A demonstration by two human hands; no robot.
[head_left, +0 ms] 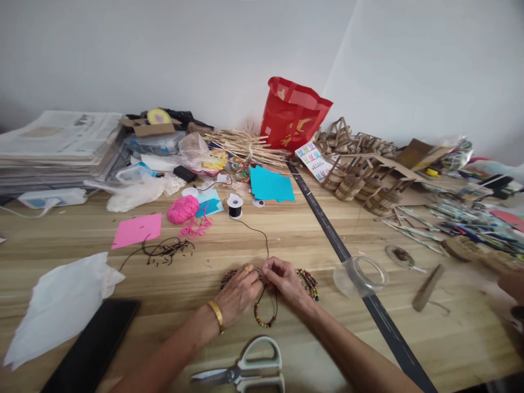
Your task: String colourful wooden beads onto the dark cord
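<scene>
Both hands meet over the table [286,240]. The left hand [239,292] and right hand [284,281] are each closed in a pinch on a black cord [262,232] strung with beads [264,323], which hang in a loop just below the fingers. More beads [309,283] lie just right of the right hand. Scissors [245,371] lie nearer the person; the cord's spool [234,206] stands beyond.

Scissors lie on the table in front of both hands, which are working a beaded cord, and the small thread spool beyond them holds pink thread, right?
Not quite. In the head view the spool holds black thread; the pink is the yarn ball beside it. The rest stands.
</scene>
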